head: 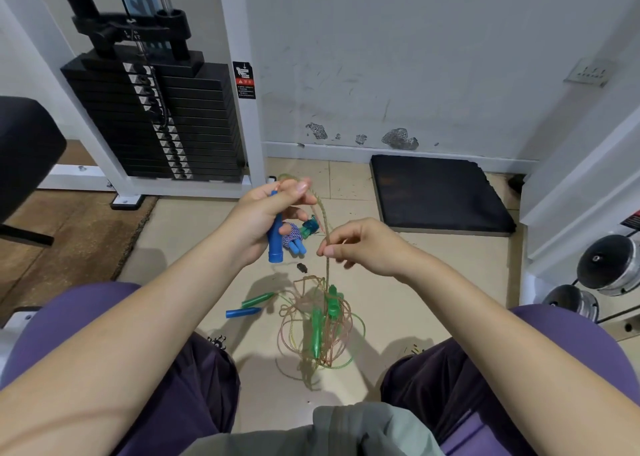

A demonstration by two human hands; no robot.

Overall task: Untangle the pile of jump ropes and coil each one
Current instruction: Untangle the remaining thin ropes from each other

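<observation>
My left hand point(266, 210) grips a blue jump-rope handle point(275, 241), upright in the palm, and pinches its thin clear cord at the top. The cord point(323, 220) arcs over to my right hand point(360, 244), which pinches it between thumb and fingers. Below that hand the cord hangs down into a tangled pile of ropes point(320, 327) on the floor, with green handles point(317, 331) caught in it. A green handle point(258, 300) and a blue handle point(242, 313) lie left of the pile. A coiled blue-and-white rope point(294, 237) lies on the floor beyond my hands.
A weight-stack machine point(156, 116) with a white frame stands at the back left. A black mat point(440, 192) lies against the wall at the back right. Dumbbells point(609, 265) sit at the right edge. My knees frame the pile.
</observation>
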